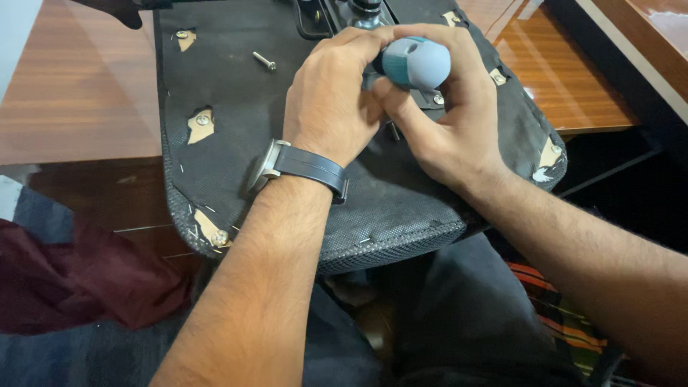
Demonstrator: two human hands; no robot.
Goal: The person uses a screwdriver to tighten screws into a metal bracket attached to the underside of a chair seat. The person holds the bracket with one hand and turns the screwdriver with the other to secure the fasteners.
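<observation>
While our right hand point(448, 107) grips the blue-handled screwdriver point(416, 63) upright | left hand point(333, 97) closes around it, steadying | seat underside point(244, 143) rests on our lap | loose screw point(264, 61) lies far left.

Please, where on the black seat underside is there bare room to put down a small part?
Free: the black fabric between the loose screw and the left hand, and the near strip by the mesh edge. Crowded: around the screwdriver handle under the right hand.

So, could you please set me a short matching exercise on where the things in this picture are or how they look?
Things:
1. screwdriver handle
2. loose screw
3. wristwatch
4. dark red cloth

Descriptions:
A. lying free on the black seat underside
B. strapped on the left arm
C. gripped in the right hand
D. bunched at lower left

Pairs: 1-C, 2-A, 3-B, 4-D
</observation>
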